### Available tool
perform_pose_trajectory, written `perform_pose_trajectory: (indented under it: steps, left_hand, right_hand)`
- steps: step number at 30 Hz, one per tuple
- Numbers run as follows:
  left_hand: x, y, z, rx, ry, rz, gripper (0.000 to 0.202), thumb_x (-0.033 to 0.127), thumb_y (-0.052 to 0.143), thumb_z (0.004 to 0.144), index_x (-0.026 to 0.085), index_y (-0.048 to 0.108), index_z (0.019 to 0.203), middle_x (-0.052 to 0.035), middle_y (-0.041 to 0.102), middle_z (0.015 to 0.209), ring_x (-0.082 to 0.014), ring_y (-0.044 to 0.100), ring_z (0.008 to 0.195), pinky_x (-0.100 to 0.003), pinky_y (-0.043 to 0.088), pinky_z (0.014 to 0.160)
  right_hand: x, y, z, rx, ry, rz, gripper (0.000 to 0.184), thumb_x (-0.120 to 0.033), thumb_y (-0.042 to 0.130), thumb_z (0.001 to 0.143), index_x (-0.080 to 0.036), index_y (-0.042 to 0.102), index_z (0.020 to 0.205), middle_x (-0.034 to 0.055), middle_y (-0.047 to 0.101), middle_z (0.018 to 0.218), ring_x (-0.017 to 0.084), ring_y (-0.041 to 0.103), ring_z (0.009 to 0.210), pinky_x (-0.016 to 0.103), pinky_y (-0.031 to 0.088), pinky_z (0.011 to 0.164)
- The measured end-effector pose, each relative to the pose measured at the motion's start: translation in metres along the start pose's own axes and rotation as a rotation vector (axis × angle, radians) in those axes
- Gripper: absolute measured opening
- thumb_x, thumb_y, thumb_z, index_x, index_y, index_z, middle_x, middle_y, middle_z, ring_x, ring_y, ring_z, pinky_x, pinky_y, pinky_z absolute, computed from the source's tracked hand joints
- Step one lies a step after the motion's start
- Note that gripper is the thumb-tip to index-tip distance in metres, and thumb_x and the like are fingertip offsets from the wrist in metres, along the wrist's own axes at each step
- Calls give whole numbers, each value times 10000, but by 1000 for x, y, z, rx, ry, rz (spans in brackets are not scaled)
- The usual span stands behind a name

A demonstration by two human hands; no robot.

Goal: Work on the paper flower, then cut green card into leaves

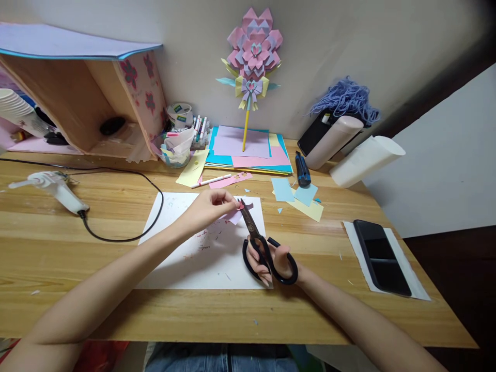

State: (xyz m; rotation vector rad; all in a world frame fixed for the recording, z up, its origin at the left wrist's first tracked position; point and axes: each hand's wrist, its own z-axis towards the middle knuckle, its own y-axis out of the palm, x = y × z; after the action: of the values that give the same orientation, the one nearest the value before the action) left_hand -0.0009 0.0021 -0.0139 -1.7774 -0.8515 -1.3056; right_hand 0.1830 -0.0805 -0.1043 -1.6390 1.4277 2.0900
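My right hand [276, 262] grips black-handled scissors [260, 243], fingers through the loops, blades pointing up and left. My left hand [211, 206] pinches a small lilac and pink paper piece [237, 213], and the blade tips meet this piece. Both hands hover over a white sheet [186, 258] on the wooden desk [77, 258]. Tiny paper shreds are scattered on the white sheet near my left hand.
A glue gun [58, 188] with a black cord lies left. Coloured paper stack [248, 150], paper flower [253, 51], marker cup [176, 150], pink pen [211, 181], blue utility knife [302, 170] sit behind. Blue and yellow offcuts [302, 199] lie right, with a phone [382, 256] on paper.
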Motion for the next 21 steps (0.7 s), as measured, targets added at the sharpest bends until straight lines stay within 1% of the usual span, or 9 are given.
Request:
perform_pose_trajectory:
  steps: [4, 8, 11, 14, 18, 21]
  left_hand:
    - [2, -1, 2, 50, 49, 8, 236, 371, 582, 715, 141, 574, 663, 2, 556, 577, -98, 479, 534, -212, 324, 501]
    - [7, -8, 3, 100, 64, 25, 236, 365, 583, 702, 135, 582, 653, -15, 580, 635, -118, 508, 603, -229, 358, 561]
    - [13, -16, 2, 111, 49, 17, 240, 370, 578, 702, 137, 575, 645, -5, 563, 609, -114, 493, 572, -228, 348, 541]
    - [20, -24, -1, 139, 60, -19, 217, 336, 590, 692, 139, 553, 608, 14, 537, 577, -99, 471, 553, -221, 334, 538]
    - [29, -33, -5, 149, 76, -60, 228, 326, 600, 688, 147, 523, 571, 36, 511, 528, -86, 452, 527, -213, 326, 536]
    - [31, -36, -6, 155, 64, -56, 232, 326, 606, 686, 149, 518, 565, 37, 518, 517, -84, 451, 516, -211, 316, 523]
  right_hand:
    - [-5, -2, 9, -29, 19, -10, 692, -835, 398, 485, -182, 396, 715, -97, 410, 462, 27, 335, 272, 189, 414, 291]
    - [-21, -1, 22, -79, 62, -52, 721, -863, 321, 470, -184, 392, 702, -91, 414, 453, 38, 347, 271, 204, 414, 289]
    - [-34, 3, 32, -96, 81, -96, 718, -860, 329, 468, -183, 390, 698, -92, 403, 454, 32, 340, 280, 195, 409, 300]
    - [-43, 7, 41, -120, 62, -124, 720, -861, 323, 466, -182, 387, 697, -92, 400, 457, 29, 338, 285, 187, 402, 301]
    - [-46, 10, 53, -161, 37, -146, 718, -863, 316, 472, -186, 380, 702, -96, 389, 455, 32, 334, 284, 195, 402, 298]
    - [-44, 9, 57, -174, 23, -160, 712, -861, 312, 483, -189, 373, 707, -96, 391, 460, 32, 330, 281, 197, 400, 296]
